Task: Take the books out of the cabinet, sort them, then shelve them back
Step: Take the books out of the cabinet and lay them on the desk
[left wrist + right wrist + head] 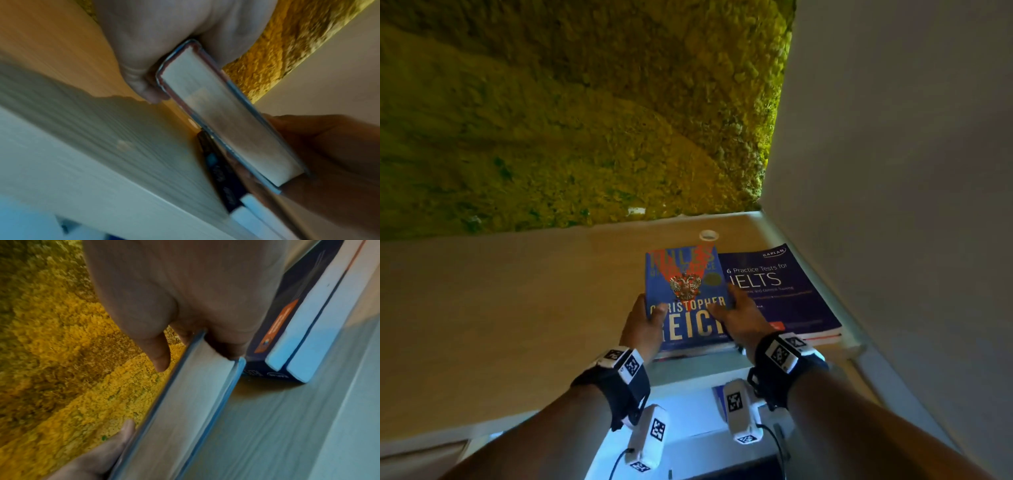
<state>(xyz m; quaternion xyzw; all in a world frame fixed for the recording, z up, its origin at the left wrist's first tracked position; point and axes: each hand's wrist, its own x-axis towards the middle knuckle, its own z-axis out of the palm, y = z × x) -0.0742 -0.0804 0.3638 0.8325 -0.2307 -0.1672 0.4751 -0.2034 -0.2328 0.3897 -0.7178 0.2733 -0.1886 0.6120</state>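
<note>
A blue hardback (pixel 686 298) with "CHRISTOPHER REICH" on its cover is held between both hands over the wooden cabinet top (pixel 517 308). My left hand (pixel 650 317) grips its left edge, thumb on the cover. My right hand (pixel 732 308) grips its right edge. The wrist views show its page edge (pixel 222 116) (pixel 185 402) slightly off the wood. The left hand (pixel 164 48) and right hand (pixel 174 296) each clasp one end. A dark blue IELTS book (pixel 780 291) lies flat at the right on another book (pixel 304 340).
A small white ring-shaped cup (pixel 709 235) sits on the top behind the books. A yellow-green moss wall (pixel 585 120) rises at the back and a white wall (pixel 893 137) closes the right side. Below the front edge a lit white shelf (pixel 688 411) shows.
</note>
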